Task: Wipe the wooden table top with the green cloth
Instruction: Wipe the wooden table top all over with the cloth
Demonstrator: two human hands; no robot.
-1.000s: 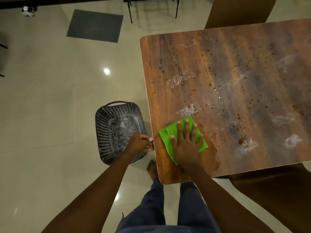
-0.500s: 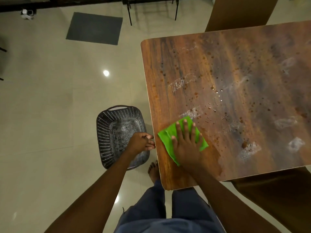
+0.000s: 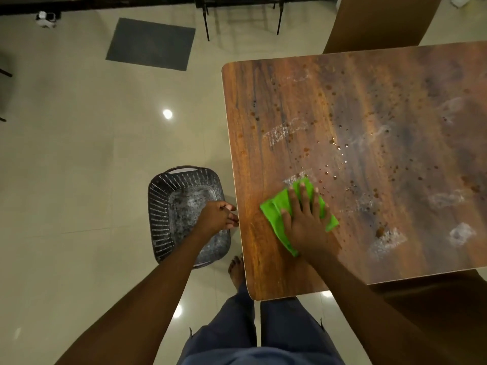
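Two hands were at work near the table's left edge. The right hand (image 3: 307,222) lay flat on the green cloth (image 3: 276,212), fingers spread apart and pressing it to the wooden table top (image 3: 369,114); it did not grip the cloth. The cloth sat in the near-left part of the top, near the left edge without touching it, with bare wood between it and the rounded near corner. The left hand (image 3: 216,216) hung just off that left edge, its fingers loosely curled together with the tips at the rim of the table, holding nothing visible.

Beyond the cloth and to its right the top lay open, speckled with brown drops, small clear beads and pale chalky smears. Below the left hand a dark perforated plastic basket (image 3: 160,206) stood on the floor just beside the table.

The floor was glossy pale tile, open to the left, with a grey mat (image 3: 150,43) well away at the far side. A bare foot (image 3: 235,270) showed under the table's near-left edge, above dark blue trousers (image 3: 229,327).
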